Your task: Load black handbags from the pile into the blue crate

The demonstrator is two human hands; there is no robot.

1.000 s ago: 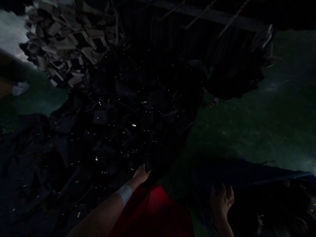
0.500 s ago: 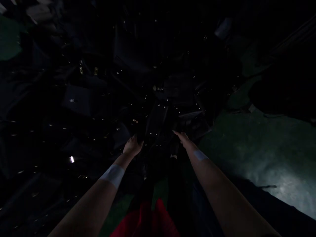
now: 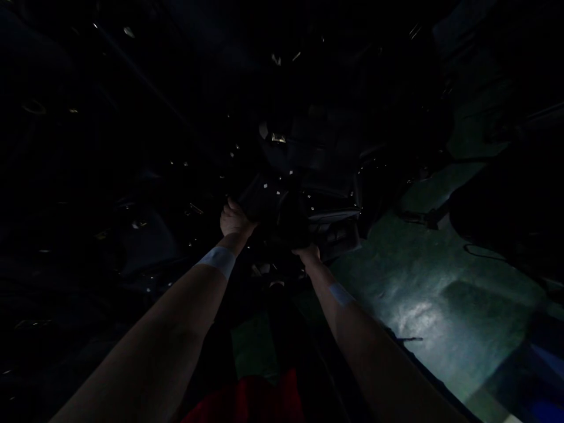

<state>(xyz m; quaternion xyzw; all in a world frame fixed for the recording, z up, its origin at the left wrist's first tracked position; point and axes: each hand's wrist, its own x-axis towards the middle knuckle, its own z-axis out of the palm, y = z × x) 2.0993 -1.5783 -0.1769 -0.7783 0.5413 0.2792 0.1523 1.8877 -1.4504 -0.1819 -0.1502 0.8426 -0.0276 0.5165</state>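
Item point(image 3: 265, 202), blk | L hand point(image 3: 235, 220) + R hand point(image 3: 309, 255) at sides | dk pile point(image 3: 147, 242)

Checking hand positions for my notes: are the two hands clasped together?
No: the left hand and right hand are apart, with dark material between them.

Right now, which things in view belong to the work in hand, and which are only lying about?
Likely in the work:
left hand
right hand
dark item between them, too dark to name

Apparently lying about:
dark bulky thing at right
blue thing, lower right corner
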